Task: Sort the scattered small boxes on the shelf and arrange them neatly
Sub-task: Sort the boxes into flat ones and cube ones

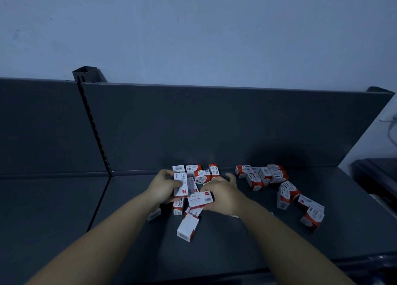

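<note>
Several small white-and-red boxes lie scattered on a dark grey shelf (137,237). My left hand (162,187) grips a flat white staple box (180,184) marked 24/6, held upright above the pile. My right hand (222,195) holds another flat white box (199,199) by its right end. A few paper clip boxes (200,173) stand behind the hands by the back panel. A white box (188,227) lies alone in front. A second cluster of boxes (266,176) trails to the right, down to a box (312,217) at the far right.
The shelf's back panel (214,125) rises behind the boxes. A slotted upright post (94,125) divides it on the left. A dark object (378,177) sits past the shelf's right end. A pale wall is above.
</note>
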The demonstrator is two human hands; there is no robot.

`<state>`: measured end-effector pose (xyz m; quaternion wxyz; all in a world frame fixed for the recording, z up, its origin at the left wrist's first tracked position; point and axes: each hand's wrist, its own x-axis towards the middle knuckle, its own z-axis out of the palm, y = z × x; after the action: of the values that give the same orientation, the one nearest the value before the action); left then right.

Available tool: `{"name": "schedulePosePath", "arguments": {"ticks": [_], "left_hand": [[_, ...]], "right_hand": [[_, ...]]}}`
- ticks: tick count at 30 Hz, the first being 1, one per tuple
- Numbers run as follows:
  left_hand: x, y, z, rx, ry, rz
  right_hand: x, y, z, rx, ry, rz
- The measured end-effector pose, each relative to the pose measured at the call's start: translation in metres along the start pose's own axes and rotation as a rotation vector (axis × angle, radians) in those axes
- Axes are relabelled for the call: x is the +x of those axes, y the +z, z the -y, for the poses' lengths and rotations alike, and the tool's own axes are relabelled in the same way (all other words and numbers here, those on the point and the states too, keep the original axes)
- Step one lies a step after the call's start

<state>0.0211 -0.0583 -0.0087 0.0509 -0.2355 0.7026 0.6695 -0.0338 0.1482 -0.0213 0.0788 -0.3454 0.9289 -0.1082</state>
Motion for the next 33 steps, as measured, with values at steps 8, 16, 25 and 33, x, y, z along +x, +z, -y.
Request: {"name": "schedulePosePath", "arguments": {"ticks": [8, 16, 25, 33], "left_hand": [[0.004, 0.004, -0.002, -0.104, -0.024, 0.076], [-0.003, 0.014, -0.011, -0.285, -0.046, 0.162], [0.005, -0.011, -0.002, -0.246, 0.056, -0.049], [0.004, -0.016, 0.002, -0.175, 0.08, -0.007]], "right_hand": [[0.012, -0.016, 0.021, 0.295, 0.169, -0.376], [0.026, -0.008, 0.056, 0.202, 0.21, -0.255], [0.014, 0.003, 0.046, 0.339, 0.228, -0.095], [0.019, 0.026, 0.061, 0.067, 0.412, -0.008]]}}
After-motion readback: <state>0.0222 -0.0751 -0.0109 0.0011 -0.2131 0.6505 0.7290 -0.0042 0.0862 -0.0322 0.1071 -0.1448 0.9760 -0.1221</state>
